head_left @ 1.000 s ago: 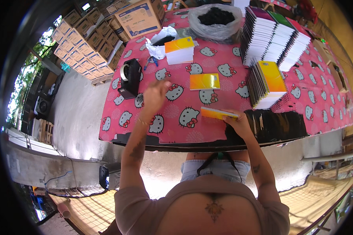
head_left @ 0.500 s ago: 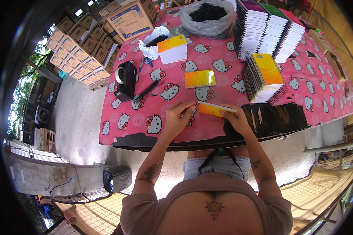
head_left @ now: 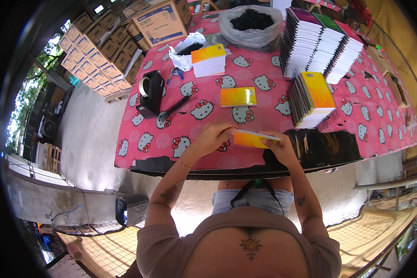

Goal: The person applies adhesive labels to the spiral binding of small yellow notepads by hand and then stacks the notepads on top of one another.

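Note:
My right hand (head_left: 281, 147) grips a small yellow-orange notebook (head_left: 249, 139) by its right end, thumb on the cover, above the near part of the table. Its long white page edge faces away from me. At the notebook's left end, my left hand (head_left: 216, 136) has its fingers pinched together; what they hold, if anything, is too small to make out. Just beyond lies another small yellow-orange notebook (head_left: 238, 97), flat on the pink cloth. To the right stands a stack of yellow-covered notebooks (head_left: 319, 95) with dark spiral coils along one side.
A black tape dispenser (head_left: 151, 95), a loose black coil (head_left: 175, 109) and blue-handled pliers (head_left: 175, 74) lie at left. Behind them are a stack of small notebooks (head_left: 209, 62) and a bag of black coils (head_left: 250, 28). Tall notebook stacks (head_left: 303, 41) stand far right. Torn cloth bares a black patch (head_left: 326, 146).
My left hand has come slightly to the right, its fingertips now against the notebook's left end. The right hand keeps its grip. The whole view has shifted a little.

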{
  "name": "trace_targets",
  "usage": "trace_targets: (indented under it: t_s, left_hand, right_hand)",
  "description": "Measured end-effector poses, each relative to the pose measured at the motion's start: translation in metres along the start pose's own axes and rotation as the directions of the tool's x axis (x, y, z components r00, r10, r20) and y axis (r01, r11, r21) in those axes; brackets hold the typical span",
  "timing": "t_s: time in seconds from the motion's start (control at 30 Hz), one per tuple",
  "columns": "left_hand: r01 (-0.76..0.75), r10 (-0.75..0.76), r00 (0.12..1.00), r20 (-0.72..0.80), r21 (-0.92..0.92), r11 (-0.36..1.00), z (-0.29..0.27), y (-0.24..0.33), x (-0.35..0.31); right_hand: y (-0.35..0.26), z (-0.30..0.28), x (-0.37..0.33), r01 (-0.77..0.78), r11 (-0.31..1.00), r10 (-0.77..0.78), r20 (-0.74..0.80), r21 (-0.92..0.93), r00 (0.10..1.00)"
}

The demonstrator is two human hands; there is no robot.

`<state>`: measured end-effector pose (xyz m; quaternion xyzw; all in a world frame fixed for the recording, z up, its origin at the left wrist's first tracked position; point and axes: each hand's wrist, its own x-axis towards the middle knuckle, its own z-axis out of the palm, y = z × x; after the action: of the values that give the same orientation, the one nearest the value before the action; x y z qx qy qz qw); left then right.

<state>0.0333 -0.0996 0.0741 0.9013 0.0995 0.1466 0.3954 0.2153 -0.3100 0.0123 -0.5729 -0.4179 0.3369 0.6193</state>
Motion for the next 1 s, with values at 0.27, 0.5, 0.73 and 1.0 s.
trace_targets:
  t_s: [0.27,0.5,0.73,1.0]
  left_hand:
    - [-0.032,0.318,0.909,-0.267,0.719,0.694,0.056,0.039,-0.018]
    - [0.042,-0.041,0.999,-0.006,0.183,0.982,0.000,0.031,0.004]
    - [-0.102,0.327,0.927,-0.186,0.711,0.696,0.028,0.049,-0.001]
    - [-0.045,0.277,0.953,-0.120,0.852,0.522,0.035,0.046,0.007]
  right_hand:
    - [-0.018,0.020,-0.013,0.016,0.996,0.001,-0.182,0.089,0.983]
    - [-0.023,0.023,-0.013,0.037,0.999,-0.031,-0.167,0.035,0.985]
    - [-0.043,0.024,-0.017,0.014,0.990,0.019,-0.238,0.139,0.971]
    - [-0.046,0.026,-0.016,0.021,0.994,-0.005,-0.153,0.104,0.988]
